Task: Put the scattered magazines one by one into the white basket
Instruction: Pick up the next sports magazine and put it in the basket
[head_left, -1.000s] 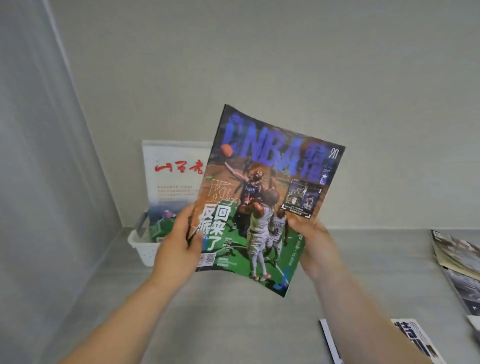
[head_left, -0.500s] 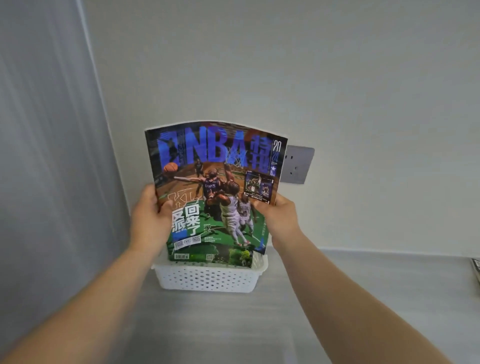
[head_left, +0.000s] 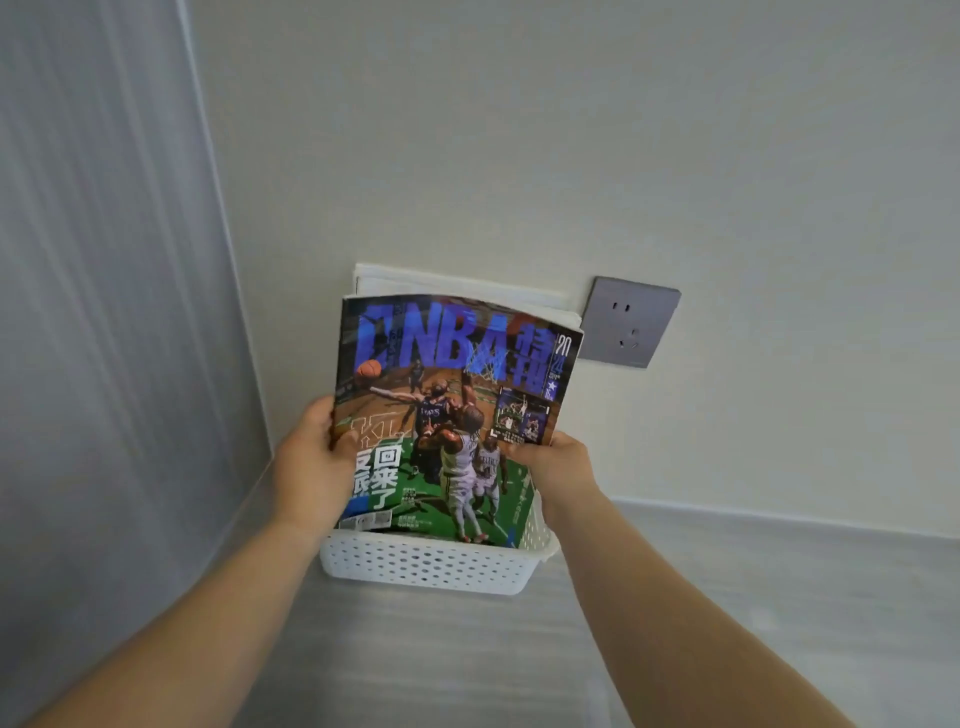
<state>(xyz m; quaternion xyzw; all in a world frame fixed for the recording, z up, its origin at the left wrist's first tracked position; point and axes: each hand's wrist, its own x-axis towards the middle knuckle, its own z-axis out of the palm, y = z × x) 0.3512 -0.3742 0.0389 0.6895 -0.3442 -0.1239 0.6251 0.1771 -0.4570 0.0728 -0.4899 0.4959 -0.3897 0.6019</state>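
An NBA basketball magazine (head_left: 447, 410) with a blue title and green court stands upright, its bottom edge down inside the white perforated basket (head_left: 426, 566) against the back wall. My left hand (head_left: 311, 467) grips its left edge and my right hand (head_left: 561, 467) grips its right edge. Behind it, the white top of another magazine (head_left: 457, 283) sticks up from the basket; the rest of that one is hidden.
A grey wall socket (head_left: 628, 322) sits on the back wall just right of the magazines. A grey side wall (head_left: 104, 364) closes off the left, meeting the back wall in the corner beside the basket. The grey counter (head_left: 753, 597) stretches to the right.
Both hands carried the NBA magazine left from mid-air to the basket, straightened it upright and lowered its bottom edge inside, in front of the white magazine.
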